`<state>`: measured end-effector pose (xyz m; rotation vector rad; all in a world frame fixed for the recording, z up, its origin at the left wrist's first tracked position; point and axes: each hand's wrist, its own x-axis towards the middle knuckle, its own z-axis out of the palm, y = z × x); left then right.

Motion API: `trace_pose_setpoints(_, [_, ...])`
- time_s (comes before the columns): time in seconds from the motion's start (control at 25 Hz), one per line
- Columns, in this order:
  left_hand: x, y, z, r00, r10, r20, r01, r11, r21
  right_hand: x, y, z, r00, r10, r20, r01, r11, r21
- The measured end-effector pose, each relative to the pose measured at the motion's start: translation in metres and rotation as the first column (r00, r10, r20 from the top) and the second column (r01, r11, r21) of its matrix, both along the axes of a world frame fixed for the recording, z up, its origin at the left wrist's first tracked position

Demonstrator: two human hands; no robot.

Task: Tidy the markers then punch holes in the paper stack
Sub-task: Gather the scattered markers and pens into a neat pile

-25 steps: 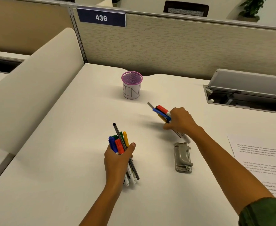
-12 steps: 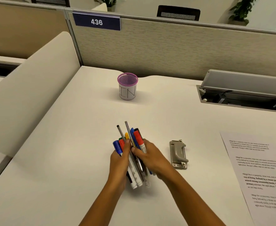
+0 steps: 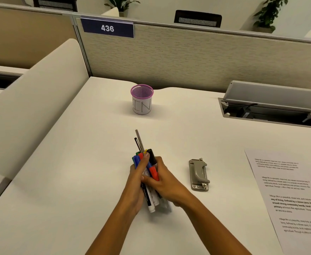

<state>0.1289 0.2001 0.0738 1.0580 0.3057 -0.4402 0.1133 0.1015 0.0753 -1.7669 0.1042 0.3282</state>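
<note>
Head: both hands (image 3: 137, 181) (image 3: 167, 183) clutch markers (image 3: 152, 161).

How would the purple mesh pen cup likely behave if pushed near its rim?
The mesh pen cup looks empty and thin-walled, so it is probably light. Upright on the smooth desk, it would likely slide, or tip if pushed high. Once tipped, its round wall would probably let it roll.
</note>
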Motion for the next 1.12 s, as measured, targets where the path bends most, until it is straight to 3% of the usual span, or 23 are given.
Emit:
trace_pose_setpoints(0.12, [0.001,-0.003,-0.002,0.987,0.022,0.158,-0.034,0.996,0.077,0.003,0.001,-0.004,0.982,-0.025,0.185,0.027,1.000,-0.006])
trace_pose_setpoints(0.28, [0.003,-0.008,-0.004,0.918,-0.037,0.395,-0.083,0.956,0.281,0.004,0.014,-0.013,0.901,-0.253,0.354,0.214,0.966,0.146])
trace_pose_setpoints(0.4, [-0.001,-0.012,-0.006,0.904,-0.053,0.425,-0.113,0.927,0.356,0.002,0.021,-0.022,0.832,-0.369,0.415,0.319,0.929,0.187])
trace_pose_setpoints(0.64, [0.001,-0.007,-0.003,0.876,-0.108,0.470,-0.086,0.924,0.373,0.005,0.022,-0.029,0.828,-0.384,0.408,0.309,0.920,0.240])
trace_pose_setpoints(0.92, [0.004,-0.011,0.022,0.776,-0.185,0.603,-0.099,0.908,0.406,0.013,0.010,-0.013,0.643,-0.391,0.659,0.441,0.892,0.100])
trace_pose_setpoints(1.12, [-0.001,-0.011,0.011,0.748,-0.197,0.634,-0.094,0.914,0.395,0.006,0.008,-0.025,0.636,-0.410,0.654,0.441,0.888,0.129])
